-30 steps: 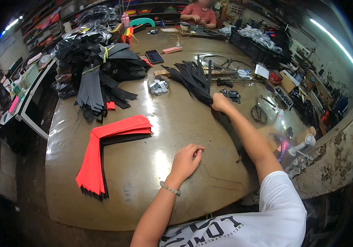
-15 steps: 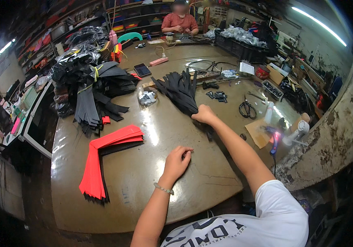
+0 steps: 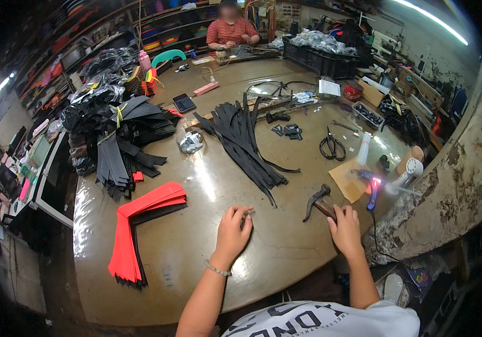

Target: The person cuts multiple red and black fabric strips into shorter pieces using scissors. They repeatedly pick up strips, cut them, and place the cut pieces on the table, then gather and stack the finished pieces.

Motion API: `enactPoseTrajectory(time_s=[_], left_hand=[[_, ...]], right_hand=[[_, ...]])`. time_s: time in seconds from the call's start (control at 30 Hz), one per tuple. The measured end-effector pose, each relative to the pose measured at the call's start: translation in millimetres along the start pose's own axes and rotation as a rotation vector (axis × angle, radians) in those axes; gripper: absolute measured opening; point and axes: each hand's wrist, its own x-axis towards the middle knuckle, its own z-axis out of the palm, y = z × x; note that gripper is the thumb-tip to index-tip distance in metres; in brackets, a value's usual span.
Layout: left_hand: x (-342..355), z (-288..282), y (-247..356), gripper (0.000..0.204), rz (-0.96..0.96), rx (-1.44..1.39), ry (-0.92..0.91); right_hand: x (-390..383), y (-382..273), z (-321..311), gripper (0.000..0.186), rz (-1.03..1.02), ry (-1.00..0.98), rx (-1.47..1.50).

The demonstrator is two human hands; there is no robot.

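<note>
My right hand (image 3: 346,229) is closed on the wooden handle of a claw hammer (image 3: 317,200), whose dark head rests on the table. To its left, my left hand (image 3: 233,231) is low over the tabletop with fingers curled and the thumb near the index finger. Something small may be at its fingertips, too small to make out. A loose bundle of black straps (image 3: 241,143) lies fanned out beyond both hands. Toward the left, red strips (image 3: 128,236) and black strips form a bent stack.
Black strips tied with yellow (image 3: 114,143) pile up at the left. Scissors (image 3: 331,146), brown cardboard (image 3: 349,178) and a corded blue gun-shaped tool (image 3: 373,194) lie on the right. A clear container (image 3: 190,141) and a phone (image 3: 184,103) sit farther back. Across the table sits a person (image 3: 231,31) in stripes.
My right hand has let go of the black straps, which now lie spread on the table. It has moved nearer and right, onto the hammer. The left hand has shifted slightly.
</note>
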Motion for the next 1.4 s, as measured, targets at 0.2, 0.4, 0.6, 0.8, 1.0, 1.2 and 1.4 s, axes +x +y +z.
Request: enactPoseTrajectory(time_s=[0.2, 0.4, 0.6, 0.8, 1.0, 1.2, 1.4], left_hand=[[18.2, 33.8, 32.5, 0.054, 0.115, 0.246, 0.134], [95.4, 77.3, 28.0, 0.060, 0.227, 0.733, -0.045], [130.4, 76.8, -15.6, 0.047, 0.197, 0.698, -0.247], [174.4, 64.8, -45.6, 0.046, 0.244, 0.677, -0.220], [183.9, 50.3, -38.6, 0.053, 0.175, 0.719, -0.297], [148.4, 60.7, -5.3, 0.060, 0.433, 0.682, -0.171], [151.4, 83.5, -6.0, 0.030, 0.472, 0.733, -0.141]], right_hand=[[4.2, 23.9, 19.2, 0.039, 0.019, 0.200, -0.053], [8.2, 30.0, 28.3, 0.036, 0.016, 0.297, -0.091], [9.4, 29.1, 24.1, 0.036, 0.050, 0.231, -0.043], [11.4, 27.0, 21.7, 0.035, 0.051, 0.227, -0.032], [11.9, 25.9, 19.9, 0.033, 0.040, 0.244, -0.031], [11.6, 25.8, 20.2, 0.034, 0.053, 0.213, -0.035], [10.8, 27.2, 21.9, 0.035, 0.045, 0.223, -0.057]])
